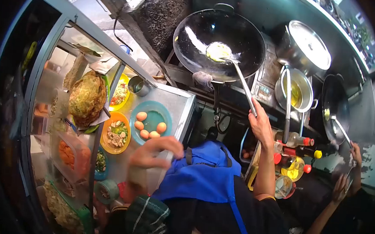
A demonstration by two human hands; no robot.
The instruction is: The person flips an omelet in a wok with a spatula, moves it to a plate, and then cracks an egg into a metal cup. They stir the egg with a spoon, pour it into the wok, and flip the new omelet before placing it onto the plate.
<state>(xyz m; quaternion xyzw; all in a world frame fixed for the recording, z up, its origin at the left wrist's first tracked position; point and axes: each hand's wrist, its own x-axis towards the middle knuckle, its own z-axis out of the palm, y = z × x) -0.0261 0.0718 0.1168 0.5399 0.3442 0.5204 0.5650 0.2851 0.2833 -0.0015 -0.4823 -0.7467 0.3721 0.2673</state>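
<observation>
My right hand (261,123) is closed around the long metal handle of a spatula (242,79). The spatula's head touches a pale yellow, egg-like mixture (218,51) in a large black wok (195,61). My left hand (156,154), slightly blurred, hovers over the metal counter with bent fingers apart from the thumb and nothing visible between them. Just beyond it sits a teal plate (167,115) holding several brown eggs (144,134). An orange bowl (125,146) of chopped meat and greens stands to its left, with a yellow plate (126,79) of chopped vegetables behind.
Right of the wok are a lidded pot (310,45) and a saucepan (279,90) of yellowish liquid. Several sauce bottles (295,151) lie close to my right forearm. Left, a glass case holds fried omelettes (87,98). Another wok (332,98) and hands appear far right, possibly reflected.
</observation>
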